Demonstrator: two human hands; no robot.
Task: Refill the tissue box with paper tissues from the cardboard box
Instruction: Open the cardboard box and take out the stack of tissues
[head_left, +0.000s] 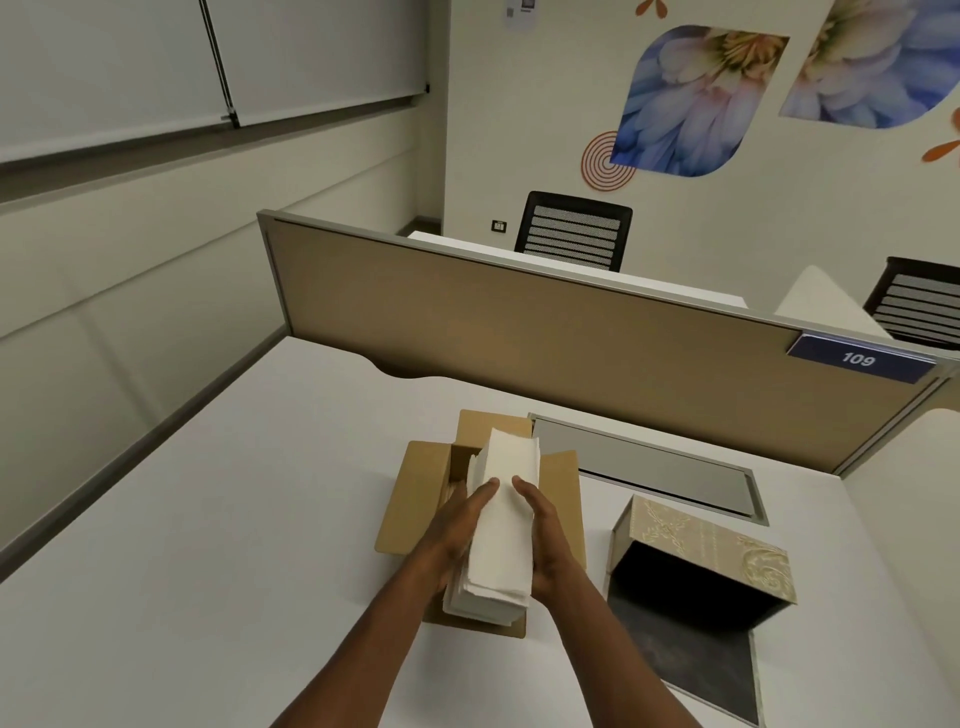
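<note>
A thick stack of white paper tissues is held above the open brown cardboard box in the middle of the white desk. My left hand grips the stack's left side and my right hand grips its right side. More tissues show inside the cardboard box, left of the stack. To the right lies the beige patterned tissue box, tipped on its side with its dark, empty inside facing me. Its dark lid lies flat on the desk in front of it.
A grey cable cover is set into the white desk behind the boxes. A tan partition with a blue "109" tag runs along the back. Black mesh chairs stand beyond it.
</note>
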